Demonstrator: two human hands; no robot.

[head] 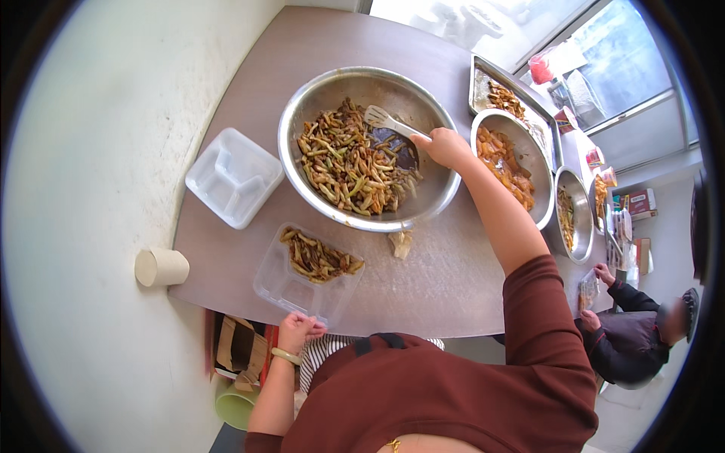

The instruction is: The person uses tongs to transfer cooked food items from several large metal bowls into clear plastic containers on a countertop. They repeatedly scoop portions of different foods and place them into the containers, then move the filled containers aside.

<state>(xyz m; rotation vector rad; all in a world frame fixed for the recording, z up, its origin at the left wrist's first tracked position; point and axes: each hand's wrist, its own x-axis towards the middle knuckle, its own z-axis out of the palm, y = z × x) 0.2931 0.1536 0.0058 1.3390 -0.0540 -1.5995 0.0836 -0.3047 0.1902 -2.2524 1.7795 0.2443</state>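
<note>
My right hand [444, 148] grips the handle of a pale slotted spatula [378, 116] above a large steel bowl [436, 195]. Cut, sauced vegetables [351, 164] fill much of this bowl, and dark liquid [396, 148] pools on its right side. Near the table's front edge, my left hand [300, 331] has its fingers on the near rim of a clear compartment tray [300, 294]. The tray's far, larger compartment holds a portion of the same kind of vegetables [320, 257]; its near compartments hold no food.
A stack of white compartment trays [234, 178] stands left of the bowl, near a paper roll [162, 267]. Crumpled tissue [401, 244] lies by the bowl. Rightward are a bowl of orange slices [501, 164], a metal tray [476, 102], and a smaller bowl [580, 226]. Another person [628, 334] handles a packed container.
</note>
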